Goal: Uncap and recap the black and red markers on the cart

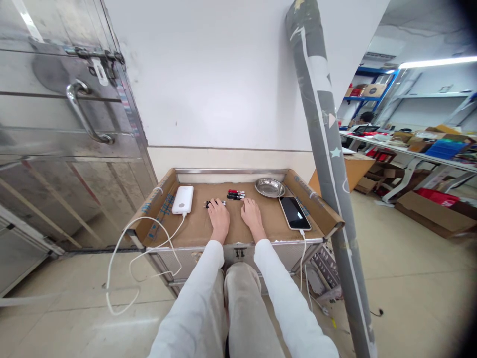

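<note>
My left hand [218, 217] lies palm down on the cardboard-covered tabletop [201, 226], its fingertips touching a dark marker [209, 203]. Beside it my right hand [252, 215] also rests flat, fingers stretched toward a small cluster of red and black markers [236, 194]. Neither hand holds anything. A round metal dish [270, 187] sits at the back right of the tabletop.
A white power bank [183, 200] lies at the left with a white cable hanging to the floor. A phone [294, 213] lies at the right, plugged in. A grey rolled mat [328, 149] leans at the right. A steel door [67, 124] stands left. Work tables stand far right.
</note>
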The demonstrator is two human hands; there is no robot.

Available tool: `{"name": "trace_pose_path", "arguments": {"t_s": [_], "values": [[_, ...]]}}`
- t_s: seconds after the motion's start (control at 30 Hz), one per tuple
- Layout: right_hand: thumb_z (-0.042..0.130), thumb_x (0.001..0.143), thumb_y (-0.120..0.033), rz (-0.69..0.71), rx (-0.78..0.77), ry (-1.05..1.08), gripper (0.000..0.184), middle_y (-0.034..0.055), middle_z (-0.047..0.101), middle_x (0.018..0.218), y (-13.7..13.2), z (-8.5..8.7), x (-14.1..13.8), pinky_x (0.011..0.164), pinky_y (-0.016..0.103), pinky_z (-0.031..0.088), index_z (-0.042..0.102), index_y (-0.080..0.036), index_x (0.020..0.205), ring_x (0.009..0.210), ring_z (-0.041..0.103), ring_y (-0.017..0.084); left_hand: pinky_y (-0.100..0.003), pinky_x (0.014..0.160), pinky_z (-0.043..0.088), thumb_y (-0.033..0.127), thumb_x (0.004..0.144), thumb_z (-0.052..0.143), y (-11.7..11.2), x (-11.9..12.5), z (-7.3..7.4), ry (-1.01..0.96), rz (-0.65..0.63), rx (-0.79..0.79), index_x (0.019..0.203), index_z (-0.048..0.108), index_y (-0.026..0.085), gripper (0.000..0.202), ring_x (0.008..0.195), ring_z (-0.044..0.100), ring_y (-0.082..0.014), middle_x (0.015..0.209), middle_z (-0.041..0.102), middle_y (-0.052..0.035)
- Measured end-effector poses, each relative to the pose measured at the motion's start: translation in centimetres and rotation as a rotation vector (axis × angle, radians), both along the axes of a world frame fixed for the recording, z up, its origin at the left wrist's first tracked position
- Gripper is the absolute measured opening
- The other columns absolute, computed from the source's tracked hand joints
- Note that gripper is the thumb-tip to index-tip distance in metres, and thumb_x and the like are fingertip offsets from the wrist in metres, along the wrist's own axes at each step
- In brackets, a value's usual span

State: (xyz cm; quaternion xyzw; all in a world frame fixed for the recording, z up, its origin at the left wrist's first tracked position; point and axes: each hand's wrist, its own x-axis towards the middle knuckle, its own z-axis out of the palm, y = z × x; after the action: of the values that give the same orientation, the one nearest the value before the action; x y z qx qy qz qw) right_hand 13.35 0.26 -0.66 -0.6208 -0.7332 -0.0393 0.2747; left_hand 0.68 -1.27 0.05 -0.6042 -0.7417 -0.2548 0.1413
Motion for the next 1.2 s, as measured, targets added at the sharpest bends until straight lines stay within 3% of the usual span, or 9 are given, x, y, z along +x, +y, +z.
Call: {"name": "trace_pose_path", "arguments": {"t_s": [0.17, 0.4, 0.67, 0.9, 1.07, 1.2], "values": [[0.039, 0.088, -0.011, -0.014, -0.014, -0.029, 0.034, 0.0109, 0.061, 0.114, 0.0, 0.0, -0.1, 0.096, 0.031, 0.036, 0.057, -0.014, 0.117, 0.107, 0.050, 0.021, -0.036, 0.083, 0.045, 0.009, 0.087, 0.032, 0.1, 0.1, 0.1, 0.008, -0.039, 0.002, 0.108, 0.053, 0.005, 0.029, 0.098, 0.055, -0.0271, 0.112, 0.054, -0.0200], [0.041, 0.089, -0.015, -0.042, 0.003, -0.049, 0.040, 0.0114, 0.051, 0.129, -0.2, 0.2, -0.2, 0.096, 0.034, 0.037, 0.051, -0.017, 0.127, 0.112, 0.047, 0.023, -0.039, 0.088, 0.042, 0.009, 0.088, 0.034, 0.9, 0.8, -0.3, 0.102, -0.283, -0.008, 0.113, 0.054, 0.011, 0.032, 0.103, 0.051, -0.0272, 0.110, 0.055, -0.0157], [0.041, 0.089, -0.015, -0.028, 0.010, -0.054, 0.043, 0.0094, 0.049, 0.131, -0.4, 0.2, -0.1, 0.094, 0.034, 0.038, 0.050, -0.025, 0.130, 0.111, 0.047, 0.023, -0.041, 0.088, 0.041, 0.012, 0.090, 0.034, 2.0, 1.2, -0.3, 0.118, -0.264, -0.020, 0.107, 0.057, 0.010, 0.029, 0.102, 0.050, -0.0286, 0.105, 0.057, -0.0152], [0.041, 0.088, -0.014, -0.035, 0.000, -0.061, 0.026, 0.0100, 0.059, 0.106, -0.3, 0.4, -0.2, 0.090, 0.032, 0.039, 0.059, -0.016, 0.107, 0.100, 0.049, 0.022, -0.040, 0.087, 0.041, 0.013, 0.091, 0.032, 2.0, 1.0, -0.1, 0.108, -0.268, -0.032, 0.111, 0.056, 0.014, 0.032, 0.100, 0.050, -0.0279, 0.105, 0.057, -0.0133], [0.043, 0.088, -0.014, -0.033, 0.007, -0.080, 0.029, 0.0092, 0.057, 0.109, -0.4, 0.5, -0.2, 0.089, 0.032, 0.038, 0.055, -0.017, 0.114, 0.102, 0.048, 0.022, -0.041, 0.089, 0.039, 0.016, 0.093, 0.032, 2.1, 0.9, -0.2, 0.104, -0.285, -0.072, 0.108, 0.057, 0.015, 0.030, 0.103, 0.050, -0.0278, 0.106, 0.057, -0.0133], [0.042, 0.090, -0.017, -0.060, -0.019, -0.093, 0.022, 0.0099, 0.057, 0.105, -0.4, 0.4, -0.2, 0.088, 0.033, 0.036, 0.058, -0.018, 0.105, 0.100, 0.048, 0.022, -0.041, 0.091, 0.038, 0.021, 0.095, 0.034, 2.1, 0.9, 0.0, 0.093, -0.350, -0.115, 0.105, 0.057, 0.015, 0.026, 0.104, 0.050, -0.0260, 0.107, 0.057, -0.0123]]}}
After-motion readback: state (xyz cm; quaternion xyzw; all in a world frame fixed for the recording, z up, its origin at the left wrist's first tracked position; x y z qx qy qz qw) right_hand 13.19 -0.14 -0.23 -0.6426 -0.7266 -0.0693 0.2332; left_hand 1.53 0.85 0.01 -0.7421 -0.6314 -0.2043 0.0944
